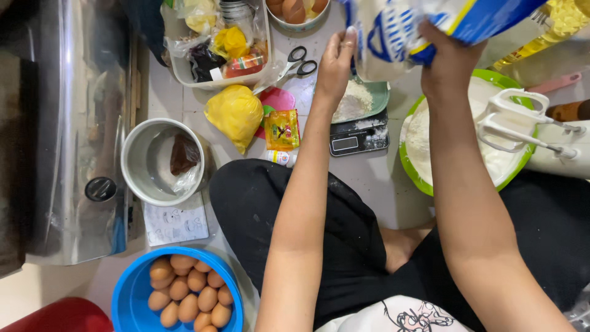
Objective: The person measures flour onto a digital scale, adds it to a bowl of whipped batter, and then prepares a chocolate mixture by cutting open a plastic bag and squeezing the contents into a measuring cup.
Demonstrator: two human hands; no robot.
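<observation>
The flour bag [424,24] is white and blue, and it lies tipped on its side, its long way going left to right, mouth to the left. The right hand [448,61] grips it from below with closed fingers. The left hand [335,61] touches the mouth with fingers flat and open. Right under it sits a green tray of flour [362,98] on a kitchen scale [359,138]. A green bowl [415,172] with a mixer [528,123] is beside it. Scissors [298,64] lie on the tiled floor [375,184]
</observation>
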